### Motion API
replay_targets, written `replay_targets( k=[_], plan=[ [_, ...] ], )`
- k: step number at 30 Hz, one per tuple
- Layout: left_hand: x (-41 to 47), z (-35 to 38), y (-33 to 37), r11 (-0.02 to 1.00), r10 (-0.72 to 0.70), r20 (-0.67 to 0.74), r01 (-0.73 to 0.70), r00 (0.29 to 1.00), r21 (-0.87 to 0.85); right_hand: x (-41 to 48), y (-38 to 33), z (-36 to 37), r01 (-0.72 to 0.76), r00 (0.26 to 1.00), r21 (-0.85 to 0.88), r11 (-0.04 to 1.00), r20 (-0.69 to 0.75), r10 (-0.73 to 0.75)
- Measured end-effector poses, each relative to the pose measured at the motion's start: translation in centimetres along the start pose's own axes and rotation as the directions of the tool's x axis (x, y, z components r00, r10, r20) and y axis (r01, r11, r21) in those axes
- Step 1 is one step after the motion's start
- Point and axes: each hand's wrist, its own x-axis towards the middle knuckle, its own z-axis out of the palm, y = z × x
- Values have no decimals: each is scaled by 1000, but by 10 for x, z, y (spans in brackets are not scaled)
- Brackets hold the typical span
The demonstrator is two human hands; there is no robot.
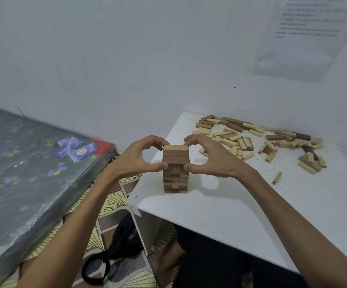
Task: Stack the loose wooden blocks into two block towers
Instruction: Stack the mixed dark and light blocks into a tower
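A block tower stands upright near the left edge of the white table, held between both hands. The left hand sits at its 9 o'clock and the right hand at its 3 o'clock. Each curls into a C, fingertips touching the top layer's edge and thumb pressed against the tower's side halfway down. Loose blocks lie scattered at the tower's 2 o'clock, well apart.

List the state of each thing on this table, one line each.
block tower: upright on the table, held from both sides.
left hand: pinches the tower's left side.
right hand: pinches the tower's right side.
loose blocks: scattered beyond the tower, unstacked.
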Motion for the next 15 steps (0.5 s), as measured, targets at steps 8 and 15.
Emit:
replay_targets(
  k=[8,15],
  plan=[
    [-1,-2,0,1000,14,4,-14,1000,9,-2,2,-1,-37,999,-36,999,29,38],
    [1,-5,11,998,42,-15,-42,999,37,-13,-3,-15,-22,1000,-44,999,-2,22]
  ],
)
